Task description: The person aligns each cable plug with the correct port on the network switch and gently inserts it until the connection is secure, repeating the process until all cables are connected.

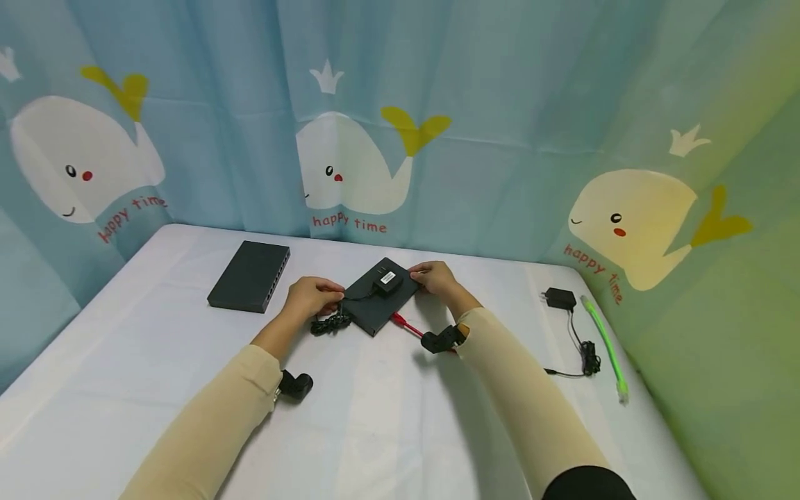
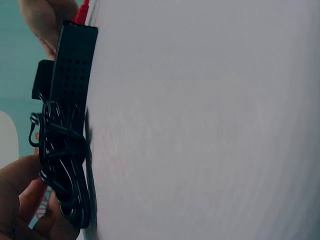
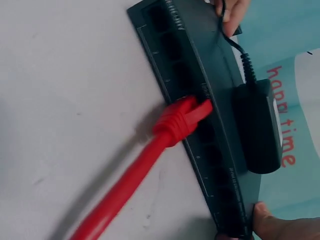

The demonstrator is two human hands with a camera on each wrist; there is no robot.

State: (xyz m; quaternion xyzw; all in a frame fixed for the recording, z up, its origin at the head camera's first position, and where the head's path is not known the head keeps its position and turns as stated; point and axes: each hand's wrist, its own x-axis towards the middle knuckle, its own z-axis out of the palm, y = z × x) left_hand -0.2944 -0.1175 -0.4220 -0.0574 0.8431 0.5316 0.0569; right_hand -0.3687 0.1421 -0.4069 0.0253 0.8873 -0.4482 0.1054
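A black network switch (image 1: 371,319) is between my hands, slightly tilted near the table's middle. My left hand (image 1: 307,298) pinches its left edge, where the adapter's cord runs. At the opposite edge, my right hand (image 1: 435,279) grips a corner, thumb on top in the right wrist view. A black power adapter (image 1: 388,281) lies on the switch's upper face. Its bundled cord (image 2: 65,165) hangs beside the left fingers. One end of a red network cable (image 3: 130,175) is plugged into the row of ports; the right wrist hides part of it in the head view.
Another black network switch (image 1: 248,276) lies at the back left of the white table (image 1: 375,430). To the right are a second power adapter (image 1: 560,298) with bundled cord and a green network cable (image 1: 606,347). A whale-print curtain (image 1: 500,139) stands behind the table.
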